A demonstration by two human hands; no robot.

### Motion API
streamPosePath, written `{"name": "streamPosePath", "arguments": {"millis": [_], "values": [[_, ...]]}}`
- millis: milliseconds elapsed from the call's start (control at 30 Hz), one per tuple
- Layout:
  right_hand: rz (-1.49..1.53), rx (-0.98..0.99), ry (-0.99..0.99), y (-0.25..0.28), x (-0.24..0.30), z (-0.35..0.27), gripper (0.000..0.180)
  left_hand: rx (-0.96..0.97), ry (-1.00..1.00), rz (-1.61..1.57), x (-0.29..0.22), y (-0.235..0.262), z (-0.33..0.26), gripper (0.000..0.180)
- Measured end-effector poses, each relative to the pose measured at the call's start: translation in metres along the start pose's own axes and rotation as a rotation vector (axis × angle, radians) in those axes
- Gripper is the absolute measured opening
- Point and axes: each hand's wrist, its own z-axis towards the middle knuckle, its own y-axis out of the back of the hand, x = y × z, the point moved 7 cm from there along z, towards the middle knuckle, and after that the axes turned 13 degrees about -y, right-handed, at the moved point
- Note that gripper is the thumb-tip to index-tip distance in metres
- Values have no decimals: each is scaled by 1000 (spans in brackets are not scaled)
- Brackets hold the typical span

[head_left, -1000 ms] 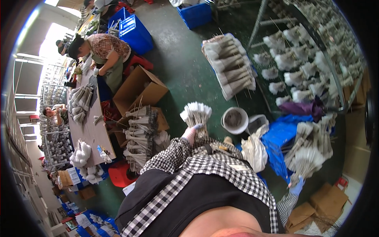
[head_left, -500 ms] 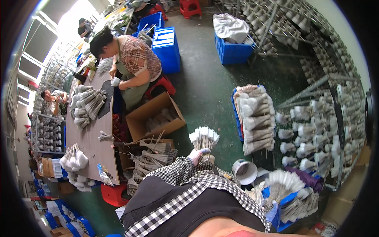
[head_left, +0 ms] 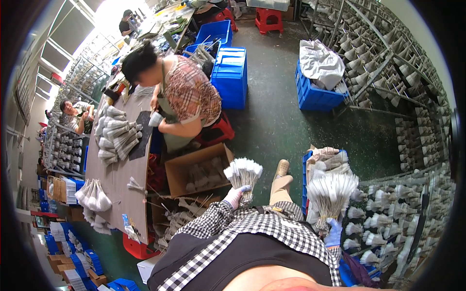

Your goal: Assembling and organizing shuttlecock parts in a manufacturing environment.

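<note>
My left hand [head_left: 235,197], in a pale glove, is closed around the thin stems of a white-tipped bundle [head_left: 243,173] that fans upward. On the right, my right hand [head_left: 333,234], in a bluish glove, grips the lower stems of a larger, wider-fanned bundle [head_left: 332,193]. That larger bundle partly covers a blue crate [head_left: 305,182] of similar bundles [head_left: 330,157] lying under it or behind it. The fingers of both hands are partly hidden by the stems.
A co-worker [head_left: 182,97] sits at a long table [head_left: 124,184] holding white bundles. Beside it stands an open cardboard box [head_left: 196,169]. Metal racks [head_left: 383,39] of bundles line the right. A cloth-topped blue crate [head_left: 318,97] and red stools [head_left: 268,20] stand farther off.
My right hand has risen from beside the low blue crate at the right, bringing the large bundle up. The view has shifted, and my shoe and tan trouser leg now show. My left hand keeps its bundle.
</note>
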Motion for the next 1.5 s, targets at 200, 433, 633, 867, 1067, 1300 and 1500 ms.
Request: {"name": "streamPosePath", "arguments": {"millis": [200, 433, 633, 867, 1067, 1300, 1500], "values": [[-197, 180, 90, -145, 167, 132, 85, -105, -18, -210, -94, -53, 79, 24], [-243, 405, 8, -299, 305, 257, 80, -241, -219, -286, -200, -116, 158, 37], [-227, 553, -109, -442, 366, 337, 77, -280, -254, -351, -277, -130, 250, 39], [-353, 503, -103, -555, 442, 421, 72, -216, -383, -258, -450, -181, 392, 49], [-336, 445, -217, -634, 498, 510, 65, -234, -371, -324, -544, -223, 483, 52], [-346, 543, -182, -753, 586, 614, 80, -302, -317, -390, -603, -257, 592, 37], [-337, 581, -195, -874, 688, 707, 78, -385, -311, -499, -687, -305, 688, 42]]}}
